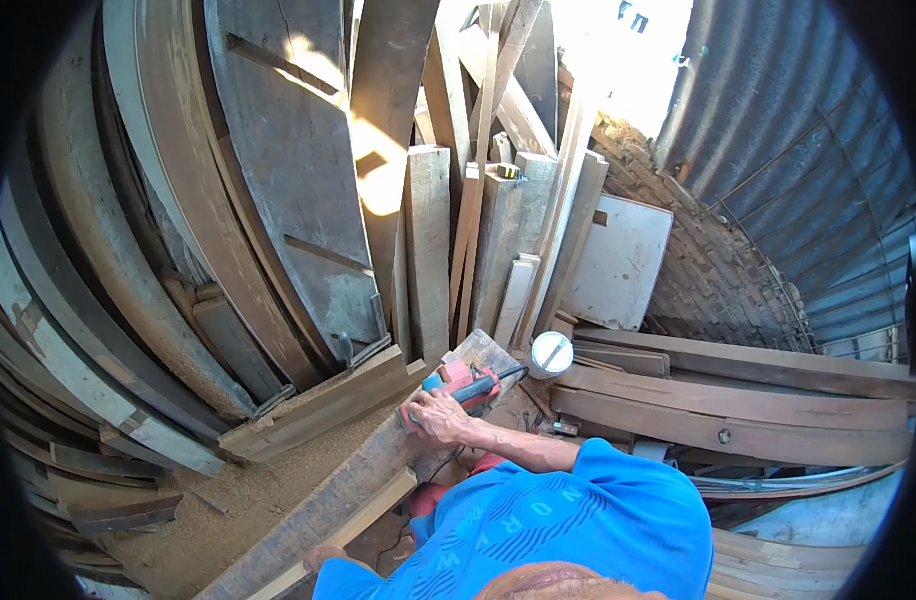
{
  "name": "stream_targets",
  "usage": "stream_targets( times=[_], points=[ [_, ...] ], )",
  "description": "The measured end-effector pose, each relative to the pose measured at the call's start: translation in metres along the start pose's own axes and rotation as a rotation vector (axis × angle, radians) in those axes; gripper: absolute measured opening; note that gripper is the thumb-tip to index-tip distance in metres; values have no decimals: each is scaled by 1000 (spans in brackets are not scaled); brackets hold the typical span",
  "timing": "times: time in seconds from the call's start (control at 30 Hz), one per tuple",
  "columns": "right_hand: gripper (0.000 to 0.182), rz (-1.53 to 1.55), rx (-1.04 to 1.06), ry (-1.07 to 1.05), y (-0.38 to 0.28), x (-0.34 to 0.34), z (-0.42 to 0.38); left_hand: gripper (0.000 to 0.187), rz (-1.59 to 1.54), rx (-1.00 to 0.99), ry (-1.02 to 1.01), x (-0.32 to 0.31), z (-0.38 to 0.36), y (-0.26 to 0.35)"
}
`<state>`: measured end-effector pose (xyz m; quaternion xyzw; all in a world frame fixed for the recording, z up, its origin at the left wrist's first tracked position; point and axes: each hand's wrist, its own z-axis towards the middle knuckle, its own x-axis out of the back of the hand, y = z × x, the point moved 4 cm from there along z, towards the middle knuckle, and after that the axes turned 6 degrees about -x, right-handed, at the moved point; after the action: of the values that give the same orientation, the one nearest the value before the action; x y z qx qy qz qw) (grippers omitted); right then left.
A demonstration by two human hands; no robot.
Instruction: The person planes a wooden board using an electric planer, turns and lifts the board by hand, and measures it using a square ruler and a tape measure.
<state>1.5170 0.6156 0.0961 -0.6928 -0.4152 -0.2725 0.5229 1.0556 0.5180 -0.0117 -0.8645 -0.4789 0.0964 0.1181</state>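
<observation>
My right hand (440, 418) is closed around a red and teal power tool (468, 388) that looks like an electric planer. The tool rests near the far end of a long, worn bench plank (353, 470). At the lower left, my left hand (325, 556) grips a pale wooden strip (373, 508) lying lengthwise along that plank; its fingers show only in part. The strip's far end stops short of the tool. A white tub (551, 354) stands just beyond the tool, to its right.
Tall boards (288, 150) lean upright at the back and left. Sawdust (268, 490) covers the ground. Long planks (728, 400) are stacked at right, below a brick wall (718, 260) and corrugated metal sheeting (798, 130). A tape measure (508, 171) sits on an upright board.
</observation>
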Motion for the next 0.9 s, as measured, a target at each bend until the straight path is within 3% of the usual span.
stream_targets(
  times=[0.17, 0.33, 0.43, 0.53, 0.67, 0.83, 0.9],
  points=[
    [28, 4, 133, -132, 3, -41, -6, 48, 0, 6, 0, 1, -3, -1],
    [43, -87, 110, -365, -3, -74, -16, 46, -53, 38, 56, 1, -4, -1],
    [49, -126, 123, -415, -9, -85, -20, 44, -46, 93, 87, 5, -17, 3],
    [39, -72, 214, -215, -14, -103, -21, 43, -44, 58, 103, 3, -9, -2],
    [54, -187, 161, -412, -48, -80, -34, 47, -87, 67, 117, -6, 2, -2],
    [81, -261, 282, -379, -68, -115, -47, 52, -358, 165, 198, -15, 28, -6],
    [70, -324, 319, -357, -80, -124, -53, 55, -769, 282, 314, -23, 47, -10]
  ],
)
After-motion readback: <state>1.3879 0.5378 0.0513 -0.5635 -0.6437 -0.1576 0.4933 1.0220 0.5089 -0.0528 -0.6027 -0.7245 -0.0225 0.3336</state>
